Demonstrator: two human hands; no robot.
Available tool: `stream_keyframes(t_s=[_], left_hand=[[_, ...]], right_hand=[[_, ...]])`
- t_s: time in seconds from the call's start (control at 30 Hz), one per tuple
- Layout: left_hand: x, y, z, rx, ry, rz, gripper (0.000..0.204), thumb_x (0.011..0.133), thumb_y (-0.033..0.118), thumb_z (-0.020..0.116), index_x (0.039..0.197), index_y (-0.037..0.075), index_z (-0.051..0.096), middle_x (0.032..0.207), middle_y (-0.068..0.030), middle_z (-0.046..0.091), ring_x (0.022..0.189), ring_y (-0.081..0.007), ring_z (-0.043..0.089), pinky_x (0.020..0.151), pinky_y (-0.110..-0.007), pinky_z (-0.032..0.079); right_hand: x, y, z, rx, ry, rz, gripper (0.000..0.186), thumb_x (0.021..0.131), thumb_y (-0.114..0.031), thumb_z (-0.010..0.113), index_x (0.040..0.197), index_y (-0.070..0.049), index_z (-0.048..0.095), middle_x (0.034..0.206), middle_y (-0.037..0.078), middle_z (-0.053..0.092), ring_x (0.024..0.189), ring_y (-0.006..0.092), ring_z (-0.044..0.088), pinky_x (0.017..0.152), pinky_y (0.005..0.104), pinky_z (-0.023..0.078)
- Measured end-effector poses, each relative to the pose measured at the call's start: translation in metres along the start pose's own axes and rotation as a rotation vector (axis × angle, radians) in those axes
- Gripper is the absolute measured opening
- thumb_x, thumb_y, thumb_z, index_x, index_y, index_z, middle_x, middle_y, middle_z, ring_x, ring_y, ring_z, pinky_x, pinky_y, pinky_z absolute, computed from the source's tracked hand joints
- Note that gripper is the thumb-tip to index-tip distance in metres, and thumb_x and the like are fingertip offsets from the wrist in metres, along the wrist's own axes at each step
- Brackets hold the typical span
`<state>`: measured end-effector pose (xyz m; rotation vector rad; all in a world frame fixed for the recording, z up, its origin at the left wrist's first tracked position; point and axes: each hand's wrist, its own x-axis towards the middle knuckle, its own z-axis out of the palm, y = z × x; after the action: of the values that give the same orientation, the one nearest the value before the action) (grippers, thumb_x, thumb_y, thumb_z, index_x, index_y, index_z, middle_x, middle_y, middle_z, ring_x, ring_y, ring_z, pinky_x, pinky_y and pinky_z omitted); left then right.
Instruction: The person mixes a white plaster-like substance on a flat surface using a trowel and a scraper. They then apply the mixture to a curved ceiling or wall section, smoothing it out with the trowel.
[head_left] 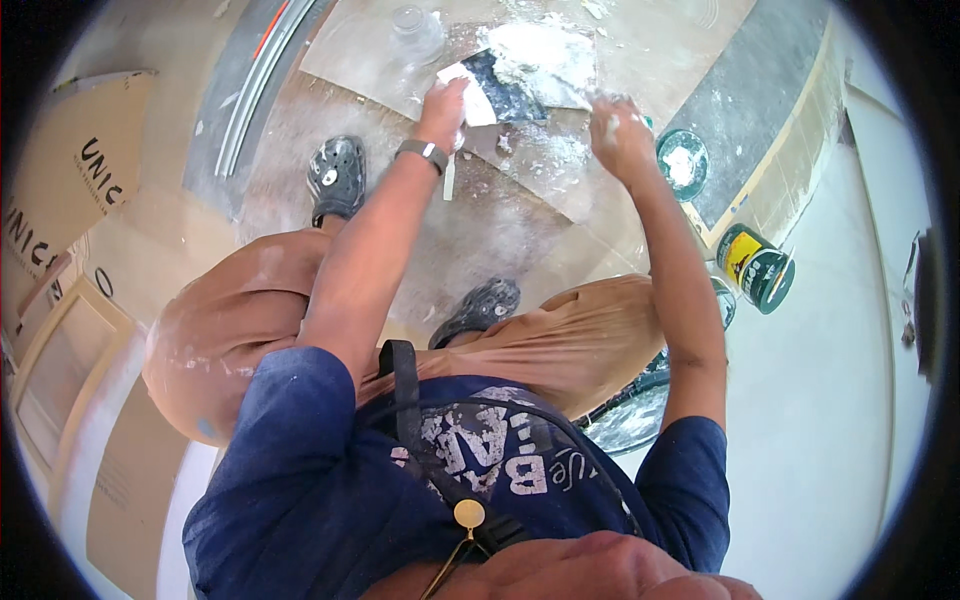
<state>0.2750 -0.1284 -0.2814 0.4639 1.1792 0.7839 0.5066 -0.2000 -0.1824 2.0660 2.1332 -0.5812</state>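
Observation:
My left hand (441, 112) is closed on the edge of a flat white piece (476, 98). Beside that piece lies a dark, powder-dusted sheet (508, 92); whether the two are joined I cannot tell. A thin pale stick (449, 178) hangs below the left hand. White powder (540, 50) is heaped just beyond the sheet. At the heap's right edge, my right hand (618, 135) has curled, white-smeared fingers, and what they hold is too blurred to name. An open green tub (684, 163) with white material inside stands right of that hand.
A clear plastic container (415, 35) stands at the far left of the heap. Metal profiles (262, 85) lie farther left. A green can (756, 268) with a yellow label is at right. Cardboard (95, 150) leans at the left. Crumbs and powder litter the floor boards (510, 185).

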Motion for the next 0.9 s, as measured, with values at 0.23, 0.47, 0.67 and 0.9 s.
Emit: stream_keyframes(t_s=[0.23, 0.47, 0.67, 0.9], left_hand=[[-0.019, 0.016, 0.023, 0.333, 0.036, 0.124, 0.015, 0.081, 0.011, 0.047, 0.089, -0.001, 0.051, 0.077, -0.0063, 0.057, 0.065, -0.0129, 0.054, 0.055, -0.027, 0.043], [-0.016, 0.006, -0.009, 0.458, 0.133, 0.281, 0.02, 0.08, 0.012, 0.047, 0.089, -0.005, 0.051, 0.08, -0.0156, 0.06, 0.071, -0.0247, 0.058, 0.064, -0.035, 0.044], [-0.023, -0.005, -0.027, 0.52, 0.239, 0.239, 0.023, 0.077, 0.013, 0.047, 0.09, -0.005, 0.051, 0.083, -0.0198, 0.059, 0.078, -0.0302, 0.058, 0.069, -0.036, 0.043], [-0.031, -0.009, -0.034, 0.641, 0.235, 0.296, 0.024, 0.078, 0.015, 0.048, 0.091, -0.005, 0.05, 0.085, -0.0205, 0.059, 0.079, -0.0328, 0.058, 0.07, -0.037, 0.043]], right_hand=[[0.015, -0.049, 0.004, 0.002, -0.124, 0.015, 0.038, 0.082, -0.011, 0.035, 0.118, -0.016, 0.047, 0.116, 0.017, 0.048, 0.106, 0.0301, 0.048, 0.085, 0.0402, 0.045], [0.045, -0.037, -0.021, 0.283, 0.035, 0.14, 0.032, 0.08, -0.016, 0.037, 0.107, -0.01, 0.054, 0.095, 0.021, 0.057, 0.094, 0.0354, 0.053, 0.081, 0.0417, 0.044], [0.036, -0.042, 0.013, 0.408, -0.056, 0.066, 0.031, 0.081, -0.022, 0.039, 0.102, -0.007, 0.055, 0.092, 0.023, 0.058, 0.087, 0.0391, 0.054, 0.081, 0.0432, 0.043], [0.061, 0.001, 0.038, 0.508, 0.011, 0.195, 0.034, 0.076, -0.023, 0.043, 0.1, -0.003, 0.056, 0.092, 0.026, 0.057, 0.09, 0.0388, 0.054, 0.082, 0.0402, 0.042]])
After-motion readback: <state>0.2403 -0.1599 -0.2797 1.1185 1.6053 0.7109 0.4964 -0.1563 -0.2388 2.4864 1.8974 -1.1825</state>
